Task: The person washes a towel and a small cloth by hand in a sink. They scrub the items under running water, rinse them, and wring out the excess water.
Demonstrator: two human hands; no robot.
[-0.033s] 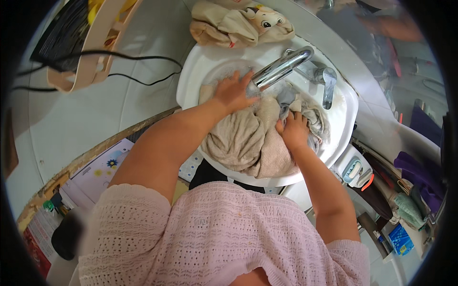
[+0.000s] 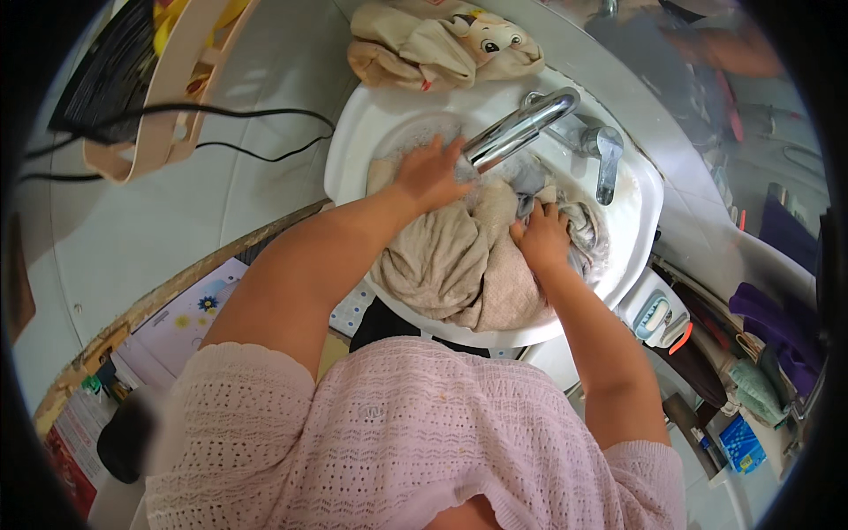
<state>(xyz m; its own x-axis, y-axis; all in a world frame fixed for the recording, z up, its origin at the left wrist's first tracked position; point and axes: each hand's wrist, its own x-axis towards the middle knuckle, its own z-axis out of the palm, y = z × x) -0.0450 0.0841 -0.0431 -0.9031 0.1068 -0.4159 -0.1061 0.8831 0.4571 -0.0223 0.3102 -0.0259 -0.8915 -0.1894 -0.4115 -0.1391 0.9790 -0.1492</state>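
Note:
A white washbasin (image 2: pixel 348 132) holds a heap of soaked beige cloth (image 2: pixel 442 256) in sudsy water (image 2: pixel 424 132). My left hand (image 2: pixel 430 174) is over the far left of the heap, fingers spread and tips at the suds, close beside the chrome tap spout (image 2: pixel 517 131). It grips nothing. On the right side of the heap my right hand (image 2: pixel 543 237) has its fingers curled into the wet cloth. Grey cloth (image 2: pixel 528 181) shows just beyond these fingers. The fingertips of the right hand are partly hidden in the folds.
A cream cloth with a cartoon face (image 2: pixel 442 49) lies on the basin's back ledge. The tap lever (image 2: pixel 608 163) stands at right. Black cables (image 2: pixel 256 109) hang at left by a beige rack (image 2: pixel 163 106). A white brush-like item with a blue oval (image 2: pixel 654 318) sits right of the basin.

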